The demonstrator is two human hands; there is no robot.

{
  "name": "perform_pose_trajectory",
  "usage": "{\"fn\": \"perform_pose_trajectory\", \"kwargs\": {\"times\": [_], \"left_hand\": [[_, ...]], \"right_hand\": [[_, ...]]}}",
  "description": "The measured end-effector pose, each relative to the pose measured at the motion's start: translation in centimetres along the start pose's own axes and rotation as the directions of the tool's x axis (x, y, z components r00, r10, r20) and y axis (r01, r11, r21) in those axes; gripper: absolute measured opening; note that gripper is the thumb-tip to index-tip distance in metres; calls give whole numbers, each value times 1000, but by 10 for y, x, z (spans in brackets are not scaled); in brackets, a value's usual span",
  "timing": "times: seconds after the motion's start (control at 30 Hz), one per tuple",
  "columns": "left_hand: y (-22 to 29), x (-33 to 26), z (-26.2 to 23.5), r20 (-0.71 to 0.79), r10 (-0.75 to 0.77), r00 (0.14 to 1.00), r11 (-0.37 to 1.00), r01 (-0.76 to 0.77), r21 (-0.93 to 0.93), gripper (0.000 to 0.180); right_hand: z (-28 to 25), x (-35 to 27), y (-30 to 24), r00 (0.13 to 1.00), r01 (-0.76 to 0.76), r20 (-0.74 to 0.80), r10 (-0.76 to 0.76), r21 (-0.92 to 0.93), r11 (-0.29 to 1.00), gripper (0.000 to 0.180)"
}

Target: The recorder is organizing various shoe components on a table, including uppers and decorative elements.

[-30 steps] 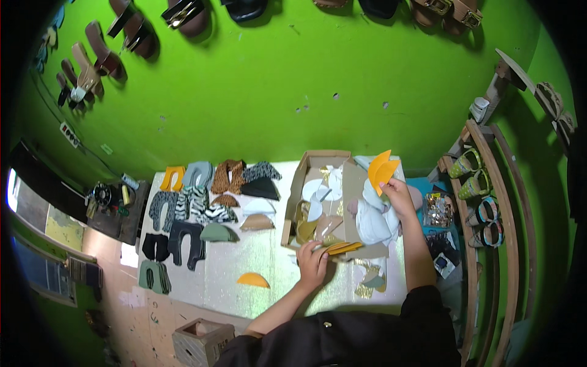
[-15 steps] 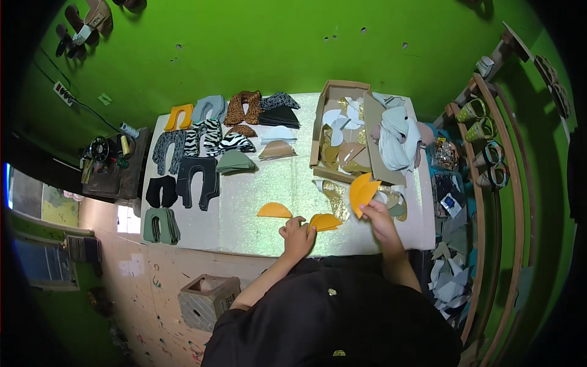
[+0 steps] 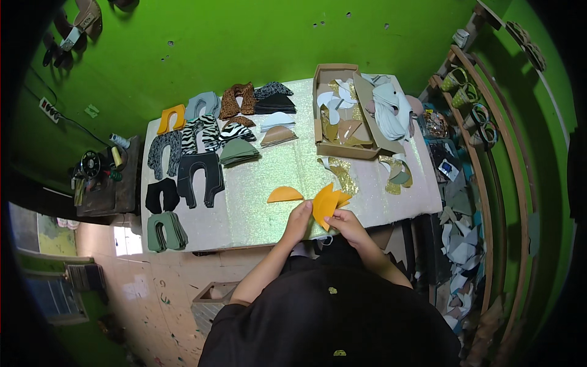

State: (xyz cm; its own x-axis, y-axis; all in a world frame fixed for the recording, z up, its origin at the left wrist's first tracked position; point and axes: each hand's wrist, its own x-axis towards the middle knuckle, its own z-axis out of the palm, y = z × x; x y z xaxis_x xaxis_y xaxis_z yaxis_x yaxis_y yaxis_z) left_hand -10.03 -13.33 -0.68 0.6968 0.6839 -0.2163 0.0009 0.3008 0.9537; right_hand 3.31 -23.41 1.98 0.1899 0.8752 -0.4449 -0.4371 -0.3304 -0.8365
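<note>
Two hands at work in the head view, and both are on the orange pieces (image 3: 324,207), fanned out just above the table's near edge. The right hand (image 3: 347,227) has them pinched, thumb pressed on the front, fingers largely hidden behind. The left hand (image 3: 296,221) meets the fan's left edge, thumb upright; how tightly its fingers close, I cannot tell. Just beside it, a single orange half-round (image 3: 285,195) lies flat on the pale, glittery table (image 3: 244,223). Over on the left, stacks of U-shaped pieces (image 3: 200,177), and to their right a green half-round pile (image 3: 239,152). Farther right, an open cardboard box (image 3: 345,150) full of offcuts. Beyond it all, a bright green wall (image 3: 244,43), with a wooden rack (image 3: 480,226) standing at right.
</note>
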Motion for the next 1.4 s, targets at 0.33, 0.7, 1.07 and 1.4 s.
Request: {"fn": "perform_pose_trajectory", "kwargs": {"times": [0.33, 0.7, 1.07, 1.4], "left_hand": [[-17, 0, -12, 314, 2, 950, 437, -283, 854, 27], [-44, 56, 25, 160, 117, 980, 256, -185, 949, 59], [-57, 50, 24, 366, 168, 915, 130, -389, 912, 25], [-45, -5, -23, 302, 437, 847, 343, -467, 815, 28]], "right_hand": [[-6, 4, 51, 866, 48, -349, -358, -654, 755, 64], [-59, -1, 60, 707, -6, -510, -489, -696, 718, 65], [-38, -9, 23, 845, -127, -305, -440, -913, 389, 69], [-3, 23, 81, 878, 103, 19, -479, -983, 150, 22]]}}
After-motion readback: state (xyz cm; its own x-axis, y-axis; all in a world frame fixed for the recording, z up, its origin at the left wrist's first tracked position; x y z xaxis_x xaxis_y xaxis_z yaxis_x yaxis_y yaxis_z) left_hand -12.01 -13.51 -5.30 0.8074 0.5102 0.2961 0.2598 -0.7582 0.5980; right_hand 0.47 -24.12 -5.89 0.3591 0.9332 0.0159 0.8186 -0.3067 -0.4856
